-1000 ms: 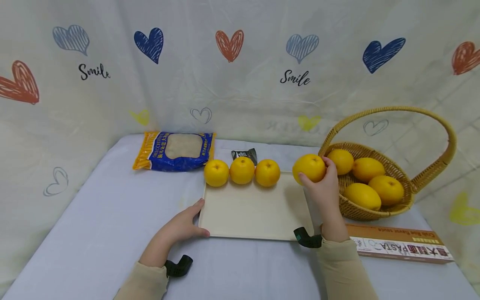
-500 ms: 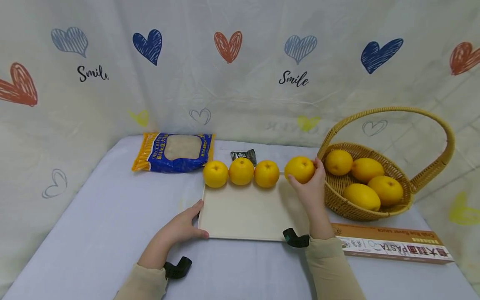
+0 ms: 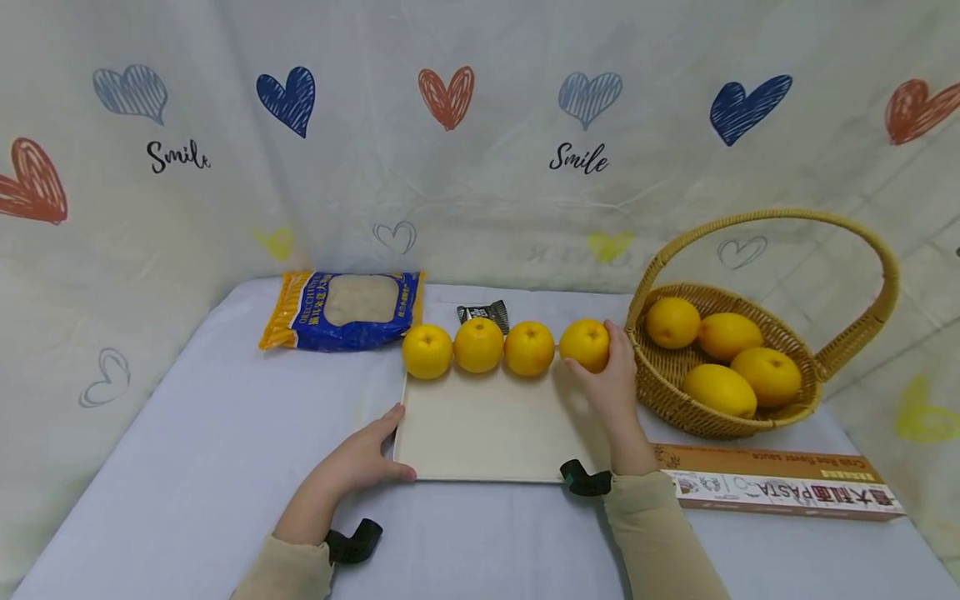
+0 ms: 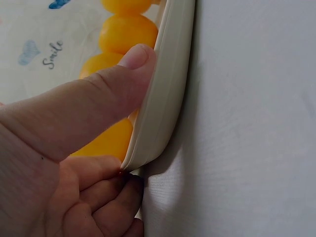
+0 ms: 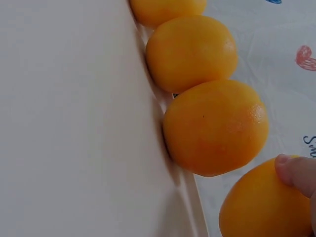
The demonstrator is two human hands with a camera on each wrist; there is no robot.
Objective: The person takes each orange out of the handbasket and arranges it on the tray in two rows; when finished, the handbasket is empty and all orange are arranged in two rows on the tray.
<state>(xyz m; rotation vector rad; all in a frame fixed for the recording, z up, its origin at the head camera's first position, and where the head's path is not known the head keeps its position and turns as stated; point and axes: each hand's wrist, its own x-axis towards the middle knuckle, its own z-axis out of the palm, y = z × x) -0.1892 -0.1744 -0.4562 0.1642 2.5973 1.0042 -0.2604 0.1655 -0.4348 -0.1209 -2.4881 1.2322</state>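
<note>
My right hand (image 3: 617, 390) holds a yellow orange (image 3: 583, 344) over the back right corner of a cream tray (image 3: 491, 429), thumb in front and fingers on its right side. In the right wrist view the thumb presses this held orange (image 5: 266, 205). Three more oranges (image 3: 478, 346) stand in a row along the tray's back edge, left of the held one. My left hand (image 3: 356, 462) grips the tray's front left corner. Its thumb (image 4: 133, 61) lies on the rim in the left wrist view, the other fingers curled at the corner.
Right of the tray stands a wicker basket (image 3: 660, 400) with a tall handle, several oranges inside. In front of it lies a long pasta box (image 3: 780, 483). Behind the tray are a blue and yellow pasta bag (image 3: 348, 312) and a small dark packet (image 3: 483, 314).
The right hand has carried its orange left from beside the basket, closer to the row's right end. The left hand keeps its grip on the tray. The view has shifted slightly.
</note>
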